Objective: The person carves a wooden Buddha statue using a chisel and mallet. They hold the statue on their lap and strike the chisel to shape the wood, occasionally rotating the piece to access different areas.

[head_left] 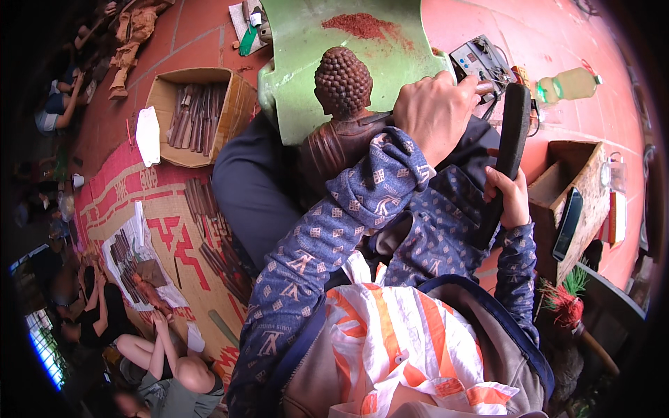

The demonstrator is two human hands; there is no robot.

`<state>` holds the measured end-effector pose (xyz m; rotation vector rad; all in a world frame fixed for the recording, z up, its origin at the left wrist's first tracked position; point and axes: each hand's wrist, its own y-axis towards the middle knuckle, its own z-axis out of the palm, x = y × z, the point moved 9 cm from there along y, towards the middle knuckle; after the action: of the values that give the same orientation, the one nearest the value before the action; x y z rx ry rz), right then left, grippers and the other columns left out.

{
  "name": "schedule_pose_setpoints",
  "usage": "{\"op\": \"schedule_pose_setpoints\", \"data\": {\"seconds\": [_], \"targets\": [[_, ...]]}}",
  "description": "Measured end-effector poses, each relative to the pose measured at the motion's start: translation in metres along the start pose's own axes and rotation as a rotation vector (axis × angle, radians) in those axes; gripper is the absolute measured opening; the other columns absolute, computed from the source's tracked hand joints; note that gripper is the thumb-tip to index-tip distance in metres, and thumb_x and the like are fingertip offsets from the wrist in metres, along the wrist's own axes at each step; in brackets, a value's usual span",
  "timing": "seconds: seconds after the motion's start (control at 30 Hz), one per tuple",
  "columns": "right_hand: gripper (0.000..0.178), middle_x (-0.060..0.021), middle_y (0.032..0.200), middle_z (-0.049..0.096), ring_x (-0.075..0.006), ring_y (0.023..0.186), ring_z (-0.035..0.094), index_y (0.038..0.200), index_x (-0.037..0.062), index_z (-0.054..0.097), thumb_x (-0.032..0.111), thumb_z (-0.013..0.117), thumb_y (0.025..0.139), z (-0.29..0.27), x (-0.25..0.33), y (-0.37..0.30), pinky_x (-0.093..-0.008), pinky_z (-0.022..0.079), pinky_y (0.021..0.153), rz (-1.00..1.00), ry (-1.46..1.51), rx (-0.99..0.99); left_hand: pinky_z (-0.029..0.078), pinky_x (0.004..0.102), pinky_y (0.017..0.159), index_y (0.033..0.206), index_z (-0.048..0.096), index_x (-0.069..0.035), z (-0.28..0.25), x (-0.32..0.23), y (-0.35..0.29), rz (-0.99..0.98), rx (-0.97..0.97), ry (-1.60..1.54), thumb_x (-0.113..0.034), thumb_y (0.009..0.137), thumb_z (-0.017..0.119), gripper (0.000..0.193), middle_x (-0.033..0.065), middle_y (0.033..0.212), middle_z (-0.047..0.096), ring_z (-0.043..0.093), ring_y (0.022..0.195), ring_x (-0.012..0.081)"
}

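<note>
A dark brown carved wooden Buddha statue (343, 80) leans between my legs, its curly-haired head turned away and its lower part hidden by my sleeve. My left hand (435, 115) reaches across to the statue's shoulder, fingers closed round a tool with a round wooden handle (484, 87); its working end is hidden. On the right, my right hand (510, 195) grips a long dark wooden club (514, 132), held upright close to the handle's end but apart from it.
A green plastic chair (300, 56) with reddish wood shavings (362, 26) stands ahead. To the left are a cardboard box (240, 104) of chisels and more tools (202, 209) on a mat. At right stand a wooden box (582, 181), a plastic bottle (568, 85) and a control unit (477, 59). Other people sit at left.
</note>
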<state>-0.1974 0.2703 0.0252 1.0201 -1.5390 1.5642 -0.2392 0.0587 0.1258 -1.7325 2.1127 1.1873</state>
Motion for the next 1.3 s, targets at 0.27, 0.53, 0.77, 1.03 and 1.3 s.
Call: {"op": "schedule_pose_setpoints", "data": {"seconds": [0.27, 0.53, 0.77, 1.03, 1.3], "targets": [[0.042, 0.0021, 0.065, 0.049, -0.0072, 0.051, 0.046, 0.120, -0.0013, 0.053, 0.008, 0.065, 0.082, 0.004, 0.014, -0.004, -0.0233, 0.040, 0.049, -0.170, -0.432, 0.045, 0.049, 0.0394, 0.054, 0.104, 0.069, -0.014, -0.002, -0.004, 0.000, 0.030, 0.008, -0.021, -0.031, 0.086, 0.061, 0.025, 0.0115, 0.072, 0.061, 0.064, 0.063, 0.0299], [0.042, 0.0009, 0.065, 0.049, -0.0083, 0.051, 0.045, 0.121, -0.0048, 0.050, 0.009, 0.062, 0.083, -0.002, 0.019, -0.012, -0.0231, 0.040, 0.049, -0.219, -0.471, -0.046, 0.049, 0.0391, 0.054, 0.105, 0.069, -0.015, -0.011, -0.008, -0.005, 0.059, 0.043, -0.084, -0.030, 0.085, 0.063, 0.026, 0.0110, 0.072, 0.061, 0.063, 0.062, 0.0300], [0.042, 0.0013, 0.068, 0.051, -0.0059, 0.053, 0.045, 0.121, -0.0001, 0.052, 0.003, 0.064, 0.081, -0.008, 0.008, -0.029, -0.0221, 0.039, 0.049, -0.160, -0.347, -0.085, 0.048, 0.0392, 0.053, 0.104, 0.069, -0.016, -0.005, -0.009, -0.006, 0.088, 0.056, -0.113, -0.030, 0.085, 0.064, 0.024, 0.0097, 0.072, 0.061, 0.063, 0.062, 0.0296], [0.043, 0.0016, 0.068, 0.052, -0.0052, 0.053, 0.046, 0.123, -0.0010, 0.051, -0.001, 0.062, 0.081, -0.003, 0.003, -0.046, -0.0205, 0.037, 0.049, -0.169, -0.082, -0.126, 0.047, 0.0388, 0.052, 0.102, 0.070, -0.016, -0.017, -0.017, -0.012, 0.155, 0.020, -0.207, -0.032, 0.083, 0.065, 0.025, 0.0089, 0.070, 0.059, 0.062, 0.060, 0.0285], [0.041, 0.0005, 0.067, 0.052, -0.0071, 0.051, 0.047, 0.120, -0.0038, 0.051, 0.005, 0.065, 0.082, -0.005, -0.010, -0.044, -0.0218, 0.038, 0.047, -0.120, -0.222, -0.102, 0.048, 0.0356, 0.050, 0.102, 0.068, -0.019, -0.036, -0.068, -0.025, 0.249, 0.051, -0.204, -0.030, 0.079, 0.069, 0.026, 0.0039, 0.068, 0.056, 0.062, 0.059, 0.0227]]}}
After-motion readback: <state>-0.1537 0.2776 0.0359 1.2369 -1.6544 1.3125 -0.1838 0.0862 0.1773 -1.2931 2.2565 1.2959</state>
